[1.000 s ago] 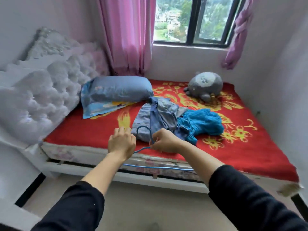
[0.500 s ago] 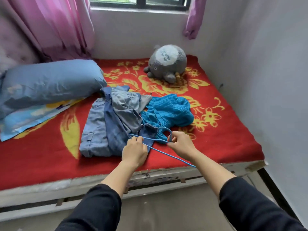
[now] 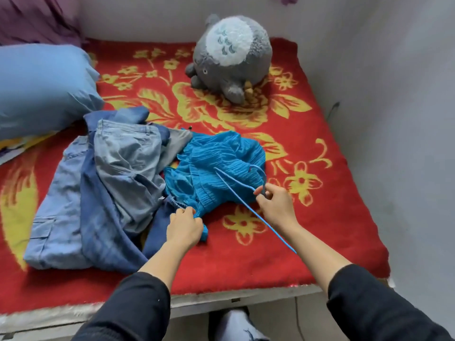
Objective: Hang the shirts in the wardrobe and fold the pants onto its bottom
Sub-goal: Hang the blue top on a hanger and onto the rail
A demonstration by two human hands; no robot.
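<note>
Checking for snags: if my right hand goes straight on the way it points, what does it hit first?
Most likely the crumpled teal shirt, just ahead of the right hand holding the blue hanger.

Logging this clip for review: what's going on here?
The person's right hand pinches a blue wire hanger near its hook, while the left hand grips the near edge of a bright blue shirt on the red blanket. The hanger reaches over the shirt, seemingly not yet inside it. Denim pants lie heaped beside it, untouched. No wardrobe is in view.

Head view, angled down, bed [image 3: 320, 254] near
</note>
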